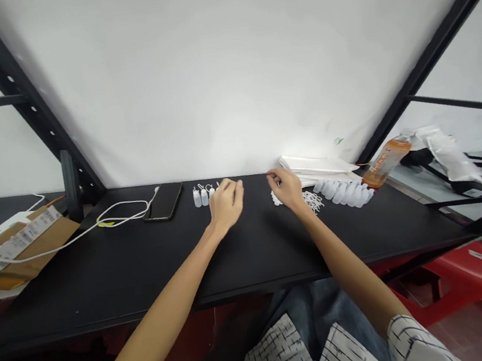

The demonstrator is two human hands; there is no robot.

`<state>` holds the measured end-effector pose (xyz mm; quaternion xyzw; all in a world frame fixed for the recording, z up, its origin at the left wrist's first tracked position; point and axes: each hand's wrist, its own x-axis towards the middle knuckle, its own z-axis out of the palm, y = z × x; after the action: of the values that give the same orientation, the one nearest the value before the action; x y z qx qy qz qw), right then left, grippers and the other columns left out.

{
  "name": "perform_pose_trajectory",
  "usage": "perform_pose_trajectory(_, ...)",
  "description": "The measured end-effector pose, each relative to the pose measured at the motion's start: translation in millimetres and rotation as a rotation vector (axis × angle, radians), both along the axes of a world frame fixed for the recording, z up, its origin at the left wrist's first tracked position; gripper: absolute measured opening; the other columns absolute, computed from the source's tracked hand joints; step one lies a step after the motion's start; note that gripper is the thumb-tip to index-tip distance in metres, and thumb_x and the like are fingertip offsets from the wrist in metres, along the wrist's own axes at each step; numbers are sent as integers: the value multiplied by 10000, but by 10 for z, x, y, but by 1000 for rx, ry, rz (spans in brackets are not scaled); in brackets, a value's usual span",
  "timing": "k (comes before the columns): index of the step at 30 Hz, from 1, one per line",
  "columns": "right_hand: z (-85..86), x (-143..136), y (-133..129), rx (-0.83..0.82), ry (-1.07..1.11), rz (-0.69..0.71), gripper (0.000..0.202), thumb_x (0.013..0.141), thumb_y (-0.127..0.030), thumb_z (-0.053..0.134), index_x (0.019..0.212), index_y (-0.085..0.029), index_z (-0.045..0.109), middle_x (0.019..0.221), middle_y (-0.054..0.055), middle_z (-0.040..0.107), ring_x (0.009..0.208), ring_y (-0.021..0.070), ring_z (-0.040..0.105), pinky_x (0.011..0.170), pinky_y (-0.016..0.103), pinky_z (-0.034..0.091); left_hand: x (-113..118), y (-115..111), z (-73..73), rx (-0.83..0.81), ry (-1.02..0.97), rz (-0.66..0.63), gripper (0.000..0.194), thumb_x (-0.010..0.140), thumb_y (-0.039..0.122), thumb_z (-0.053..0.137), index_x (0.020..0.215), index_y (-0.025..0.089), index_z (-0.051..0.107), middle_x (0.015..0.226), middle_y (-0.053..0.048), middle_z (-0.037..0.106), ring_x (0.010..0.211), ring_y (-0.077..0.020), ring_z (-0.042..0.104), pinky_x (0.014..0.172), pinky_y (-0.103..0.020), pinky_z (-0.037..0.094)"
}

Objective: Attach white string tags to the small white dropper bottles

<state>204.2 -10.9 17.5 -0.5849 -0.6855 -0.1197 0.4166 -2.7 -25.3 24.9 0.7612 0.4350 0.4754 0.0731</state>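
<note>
Nearest us: patterned white shirt (272,358) and blue jeans (329,299), seated at the black desk (252,256); red plastic stool (465,277) below, off to the right. Both forearms reach over the front edge.

Left hand (226,203): fingers curled in, thumb close to the index finger, so we log a narrow grip; we can't tell if anything is inside. Right hand (287,187): also curled, grip narrow, contents hidden from us. Hands well apart, bare desk between.

We see small white bottles (197,198) standing upright in a row just left of and behind the left hand, which hides the row's end; loops on top of some. By the right hand, small white pieces (276,198), partly covered, too small for us to name; just right of its wrist, a pile of white cords (314,201), then a slanting row of whitish bottles (345,193).

Left along the desk we have a black smartphone (164,202), white cable (134,202) beside it, and a cardboard box (49,255) farther left. Back right: white stack of sheets (317,167), orange-labelled bottle (387,161) tilted. White wall (191,80) behind.
</note>
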Motion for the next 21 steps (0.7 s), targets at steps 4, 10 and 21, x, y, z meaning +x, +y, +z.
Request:
perform_pose_trajectory(4, -48, 621, -213, 92, -73, -237, 267, 930, -278, 447, 976, -159, 682, 929, 86, 682, 708, 164, 598, 644, 285, 384, 255, -182, -198, -6, 210, -156, 429, 995, 360, 343, 765, 170, 650, 859, -47, 648, 670, -125, 564, 588, -269, 346)
perform_pose_trajectory(10, -164, 1255, -394, 72, -177, -569, 283, 892, -362, 540, 996, -159, 709, 994, 118, 617, 846, 220, 546, 588, 288, 295, 311, -211, -285, -6, 292, -223, 399, 978, 329, 393, 732, 166, 661, 816, -20, 644, 615, -98, 524, 568, -257, 326)
perform_pose_trajectory(21, -237, 1337, -336, -22, -253, -545, 241, 870, -319, 571, 916, -170, 755, 1103, 142, 558, 1012, 287, 469, 755, 368, 366, 224, -128, -241, -65, 260, -150, 418, 969, 359, 406, 691, 167, 651, 764, -10, 614, 589, -87, 493, 565, -240, 321)
